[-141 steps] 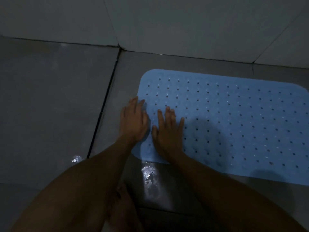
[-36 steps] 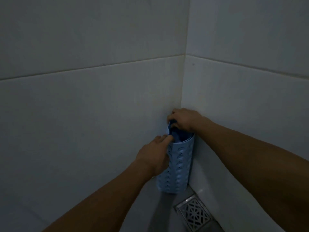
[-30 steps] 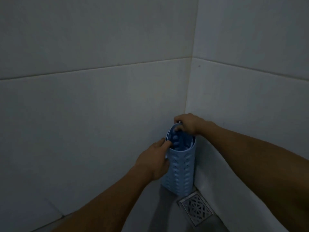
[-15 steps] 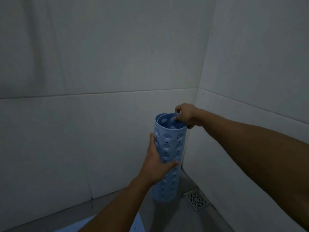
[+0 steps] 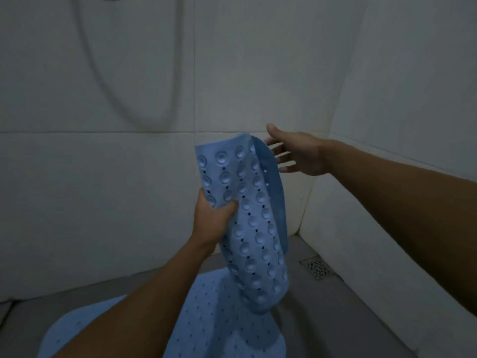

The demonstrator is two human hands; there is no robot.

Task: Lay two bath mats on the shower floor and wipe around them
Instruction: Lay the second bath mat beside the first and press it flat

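A loosely rolled blue bath mat point(image 5: 254, 223), suction cups outward, is held upright in mid-air by the left hand point(image 5: 210, 223), whose fingers point(image 5: 227, 205) are curled round its left edge. At 2 o'clock of the roll, the right hand point(image 5: 296, 156) is seen with fingers spread wide, holding nothing. A second bath mat point(image 5: 206, 324) lies flat on the shower floor point(image 5: 322, 319) at 6 o'clock; a floor drain point(image 5: 318, 269) sits at 4 o'clock.
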